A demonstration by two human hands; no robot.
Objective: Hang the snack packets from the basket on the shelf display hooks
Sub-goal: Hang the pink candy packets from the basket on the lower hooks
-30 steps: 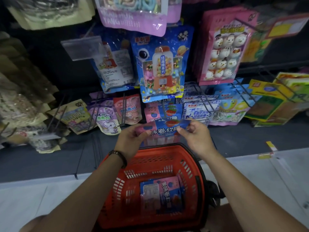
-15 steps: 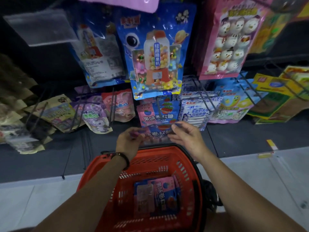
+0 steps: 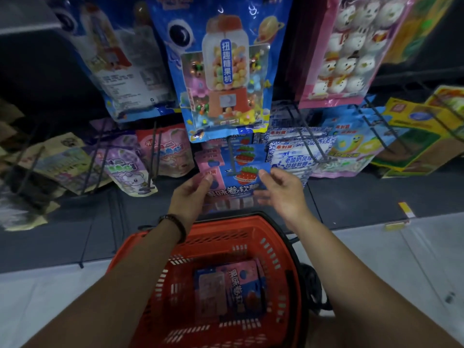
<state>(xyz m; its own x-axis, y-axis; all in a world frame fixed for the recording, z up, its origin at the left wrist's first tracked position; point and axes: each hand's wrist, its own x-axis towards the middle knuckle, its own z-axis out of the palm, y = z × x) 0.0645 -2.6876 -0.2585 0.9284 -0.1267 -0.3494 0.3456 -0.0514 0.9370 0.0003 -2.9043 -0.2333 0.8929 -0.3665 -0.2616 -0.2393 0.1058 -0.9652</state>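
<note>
Hanging a packet point(image 3: 237, 182) on the hook point(image 3: 231, 154) ahead, left hand point(image 3: 192, 197) pinches its edge, right hand point(image 3: 282, 190) touches it, relaxed; another packet point(image 3: 231, 290) lies in the basket point(image 3: 273, 257) below.

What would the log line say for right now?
step: hanging | left hand: pinches snack packet left edge | right hand: touches right edge | basket: second packet inside

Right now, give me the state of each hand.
Left hand: pinches the left edge of the strawberry packet.
Right hand: open, thumb touching that packet's right edge.
</note>
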